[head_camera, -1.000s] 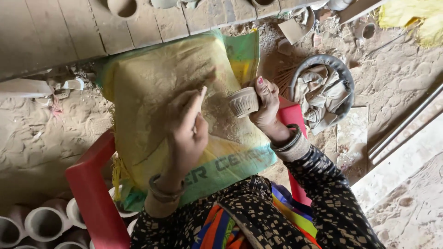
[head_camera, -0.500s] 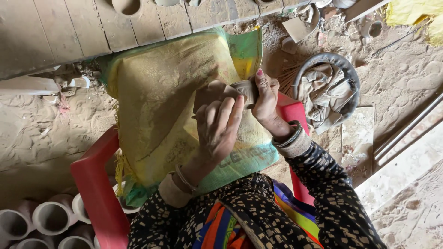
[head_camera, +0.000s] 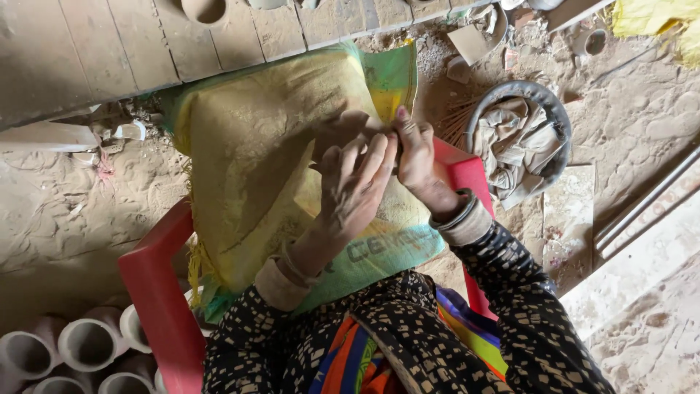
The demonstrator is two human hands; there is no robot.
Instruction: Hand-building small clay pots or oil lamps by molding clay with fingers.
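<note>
Seated worker, overhead view: the right hand (head_camera: 419, 157) pinches a small clay cup (head_camera: 337, 131), mostly hidden, above the yellow sack (head_camera: 255, 146) on the lap, while the left hand's (head_camera: 357, 186) pressed-together fingers (head_camera: 375, 157) cover its near side.

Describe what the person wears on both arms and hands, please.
Both arms have dark sleeves with small cream patches and lighter ribbed cuffs. The right wrist carries metal bangles, and the left wrist a thin bangle. The hands are bare, without gloves.
</note>
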